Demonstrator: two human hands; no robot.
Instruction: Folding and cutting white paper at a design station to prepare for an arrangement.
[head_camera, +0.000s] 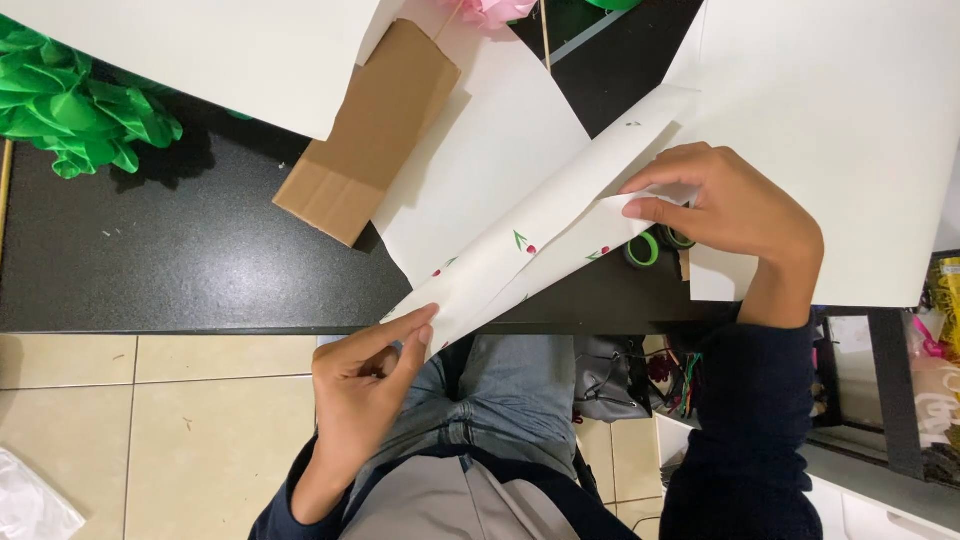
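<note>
Partly hidden beneath folded patterned paper (520, 250), left hand (365, 385) and right hand (735, 210) fingers pinch its edges

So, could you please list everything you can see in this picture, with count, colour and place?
Patterned paper: one, white with small red and green motifs, folded, held over the table edge.
White sheets: several, across the table top.
Cardboard piece: one, brown, top centre.
Tissue pompom: one, green, top left.
Tape rolls: two, green, under the right hand.
Table: one, black.
Floor tiles: beige, lower left.
Left hand: fingers pinch the paper's lower tip.
Right hand: fingers grip its upper end.
</note>
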